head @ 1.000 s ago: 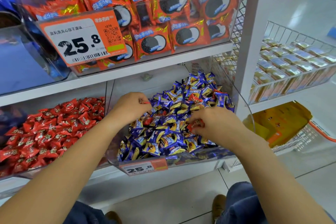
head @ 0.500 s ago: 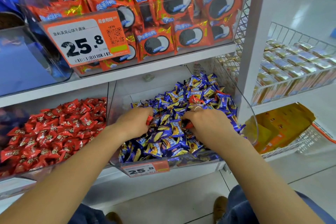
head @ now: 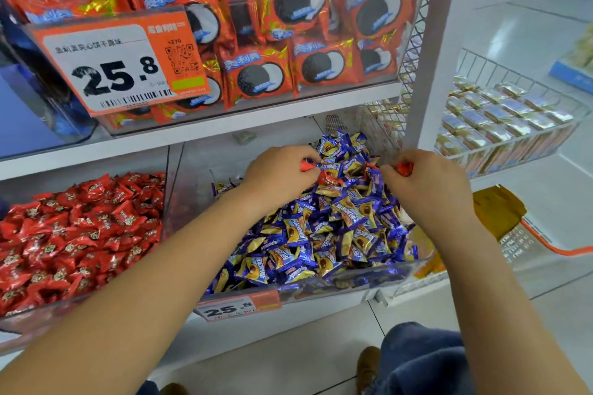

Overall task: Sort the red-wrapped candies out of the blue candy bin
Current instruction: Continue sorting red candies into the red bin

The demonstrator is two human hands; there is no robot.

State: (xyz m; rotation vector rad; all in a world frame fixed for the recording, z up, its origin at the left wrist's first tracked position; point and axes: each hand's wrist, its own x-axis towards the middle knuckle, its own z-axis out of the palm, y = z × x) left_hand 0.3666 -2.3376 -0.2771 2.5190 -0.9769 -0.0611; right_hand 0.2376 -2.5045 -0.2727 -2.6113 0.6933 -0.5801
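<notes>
The clear bin (head: 321, 287) on the lower shelf is heaped with blue-and-yellow wrapped candies (head: 324, 234). My left hand (head: 279, 173) is over the back of the heap and pinches a red-wrapped candy (head: 307, 166) in its fingertips. My right hand (head: 426, 184) is at the heap's far right and grips another red-wrapped candy (head: 405, 168). One more red candy (head: 330, 179) lies among the blue ones between my hands. To the left, a neighbouring bin holds the red candies (head: 80, 234).
The shelf above carries a clear bin of red cookie packs (head: 288, 42) with a 25.8 price tag (head: 118, 64). A white upright post (head: 439, 42) stands right of the blue bin. A wire basket of gold-wrapped sweets (head: 500, 119) sits further right. My knee and shoe show below.
Both hands have moved from the front middle of the blue heap up toward its back. Each still holds a red candy, and they have spread further apart.
</notes>
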